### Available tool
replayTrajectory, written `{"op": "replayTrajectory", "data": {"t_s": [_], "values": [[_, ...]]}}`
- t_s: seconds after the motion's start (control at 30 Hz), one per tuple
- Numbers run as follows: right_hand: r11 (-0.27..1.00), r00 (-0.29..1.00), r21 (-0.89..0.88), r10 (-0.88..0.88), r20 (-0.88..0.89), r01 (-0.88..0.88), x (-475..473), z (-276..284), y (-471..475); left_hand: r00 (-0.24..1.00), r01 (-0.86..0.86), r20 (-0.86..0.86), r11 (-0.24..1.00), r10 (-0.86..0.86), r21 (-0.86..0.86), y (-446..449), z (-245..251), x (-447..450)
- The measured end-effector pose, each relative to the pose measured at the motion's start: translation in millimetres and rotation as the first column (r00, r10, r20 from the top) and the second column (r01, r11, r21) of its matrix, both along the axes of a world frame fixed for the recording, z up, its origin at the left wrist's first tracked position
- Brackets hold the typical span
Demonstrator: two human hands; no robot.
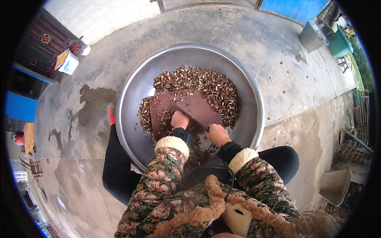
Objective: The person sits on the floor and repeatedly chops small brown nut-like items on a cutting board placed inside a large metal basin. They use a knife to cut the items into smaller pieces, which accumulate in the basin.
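A wide metal basin [253, 89] lies before me, with a reddish-brown board [205, 107] resting inside it. Chopped brown and whitish pieces [196, 78] are heaped around the board's far and right sides, and some lie on it. My right hand [218, 134] grips the dark handle of a knife [193, 118], whose blade slants up and left across the board. My left hand [179, 120] is on the board beside the blade, at a small pile of pieces [165, 117]; its fingers are bent and mostly hidden, so whether it holds a piece does not show.
Concrete floor [285, 59] surrounds the basin, with wet patches at the left. A white bucket [69, 62] stands at the upper left. A metal pot [312, 36] and a green tub [339, 44] are at the upper right. My legs flank the basin's near side.
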State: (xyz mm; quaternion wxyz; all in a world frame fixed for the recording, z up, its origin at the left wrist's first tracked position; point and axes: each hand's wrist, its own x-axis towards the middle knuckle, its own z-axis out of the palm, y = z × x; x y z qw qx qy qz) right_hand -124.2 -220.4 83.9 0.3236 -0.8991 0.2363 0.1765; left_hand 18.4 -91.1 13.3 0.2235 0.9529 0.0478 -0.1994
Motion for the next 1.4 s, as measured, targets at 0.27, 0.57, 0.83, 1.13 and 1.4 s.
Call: {"op": "replayTrajectory", "data": {"t_s": [0.27,0.57,0.83,1.13,1.4], "values": [[0.999,0.998,0.010,0.037,-0.048,-0.037,2,-13,-2,1.000,0.018,0.004,0.999,-0.018,-0.041,2,-1,1],[0.988,0.991,0.084,-0.130,-0.016,0.131,19,-21,2,0.994,0.104,0.025,0.992,-0.103,-0.072,7,-4,4],[0.994,0.999,0.112,0.004,-0.034,0.000,1,-10,-15,0.976,0.154,0.192,0.953,-0.106,-0.259,52,-9,6],[0.990,0.990,-0.013,-0.142,0.002,0.142,-3,-5,-27,0.936,0.335,0.129,0.941,-0.327,-0.046,41,-1,-28],[0.994,0.995,0.054,-0.098,0.000,0.098,-3,-16,-20,0.875,0.302,0.380,0.952,-0.300,0.056,25,-11,-23]]}}
